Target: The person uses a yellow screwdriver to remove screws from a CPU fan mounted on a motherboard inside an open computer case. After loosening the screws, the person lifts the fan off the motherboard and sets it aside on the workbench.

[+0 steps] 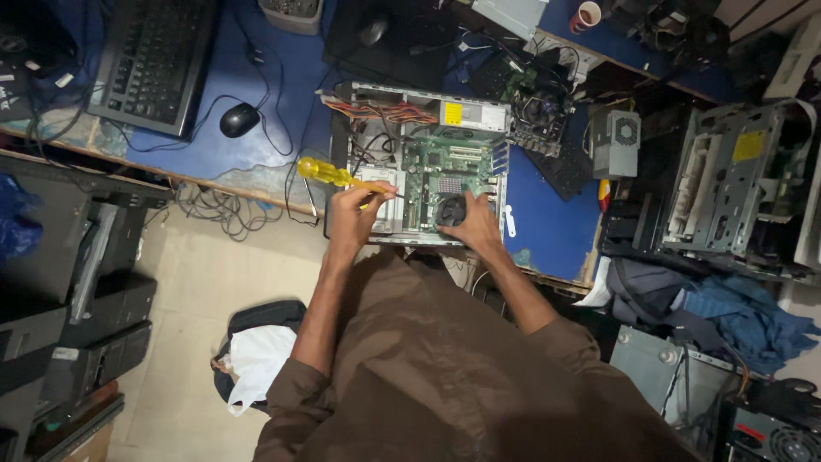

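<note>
An open desktop computer case (346,137) lies flat on a blue-topped table (547,227), with its green motherboard (440,167) and bundled coloured wires (385,111) exposed. My left hand (355,216) grips a yellow-handled screwdriver (323,172), whose shaft points right over the near edge of the case. My right hand (473,228) rests on the black cooling fan (448,208) at the case's near side. Brown sleeves cover both my arms.
A black keyboard (154,60) and black mouse (239,120) sit on the table at the left. Loose boards and a small power supply (617,141) lie to the right, beside another gutted metal chassis (727,180). Black computer cases (77,308) stand on the floor at left, and a bag (256,355) lies near my legs.
</note>
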